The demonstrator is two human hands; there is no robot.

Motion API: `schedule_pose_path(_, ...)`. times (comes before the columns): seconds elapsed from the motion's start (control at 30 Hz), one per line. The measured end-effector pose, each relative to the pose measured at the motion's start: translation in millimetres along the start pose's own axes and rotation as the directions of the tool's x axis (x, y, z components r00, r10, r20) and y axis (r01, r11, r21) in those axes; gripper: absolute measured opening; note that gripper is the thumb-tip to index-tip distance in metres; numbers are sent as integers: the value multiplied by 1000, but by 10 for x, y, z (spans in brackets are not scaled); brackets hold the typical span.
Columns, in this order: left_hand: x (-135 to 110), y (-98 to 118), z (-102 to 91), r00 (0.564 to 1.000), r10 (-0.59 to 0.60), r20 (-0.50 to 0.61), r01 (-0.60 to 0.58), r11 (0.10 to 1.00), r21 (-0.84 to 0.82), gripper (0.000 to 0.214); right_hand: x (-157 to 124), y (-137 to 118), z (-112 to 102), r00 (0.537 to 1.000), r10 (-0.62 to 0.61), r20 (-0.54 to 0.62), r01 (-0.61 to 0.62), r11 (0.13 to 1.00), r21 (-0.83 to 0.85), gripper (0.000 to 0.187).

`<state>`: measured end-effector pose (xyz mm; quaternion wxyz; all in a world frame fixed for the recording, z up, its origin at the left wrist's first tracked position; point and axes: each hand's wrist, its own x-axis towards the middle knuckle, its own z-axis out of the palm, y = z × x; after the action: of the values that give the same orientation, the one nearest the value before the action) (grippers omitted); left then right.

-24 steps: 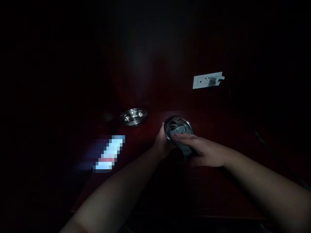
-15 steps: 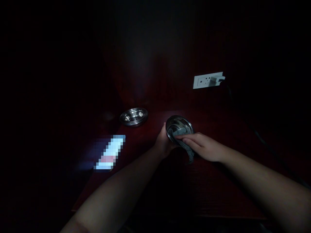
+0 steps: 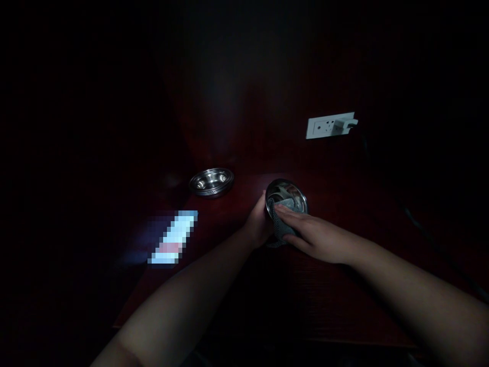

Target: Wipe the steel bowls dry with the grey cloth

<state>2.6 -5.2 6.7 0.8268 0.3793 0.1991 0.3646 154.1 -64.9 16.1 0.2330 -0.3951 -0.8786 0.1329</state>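
A shiny metal bowl (image 3: 293, 189) is tilted toward me above the dark red table. My left hand (image 3: 260, 221) grips its left side from outside; the fingers behind the bowl are hidden. A grey-green patterned cloth (image 3: 281, 229) hangs over the near rim, with part of it inside the bowl. My right hand (image 3: 313, 233) holds this cloth, its fingers pressing it against the inner wall and rim.
Several nested metal bowls (image 3: 212, 182) stand at the back left of the table (image 3: 344, 295). A lit, pixelated screen (image 3: 175, 239) lies left of my left forearm. On the wall, a socket panel (image 3: 324, 126) carries a plug, and a dark cable (image 3: 414, 221) runs along the right.
My right hand has turned flatter over the cloth and shifted slightly down. More cloth now lies bunched under the fingers. The bowl stays in my left hand.
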Motion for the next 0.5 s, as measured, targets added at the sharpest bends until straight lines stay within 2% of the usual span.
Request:
schedule_pose_path(0.2, -49, 20, -20, 997, -36, -67, 38, 999, 21, 72, 23, -57, -41, 995, -63, -77, 67, 996, 54, 51)
schedule_pose_path(0.33, -63, 1, -55, 990, -28, -142, 41, 995, 89, 75, 39, -95, -92, 997, -49, -62, 53, 997, 64, 43)
schedule_pose_path(0.5, -74, -12, -80, 995, -42, -93, 45, 999, 31, 76, 34, -95, -142, 999, -49, 2, 49, 994, 100, 25)
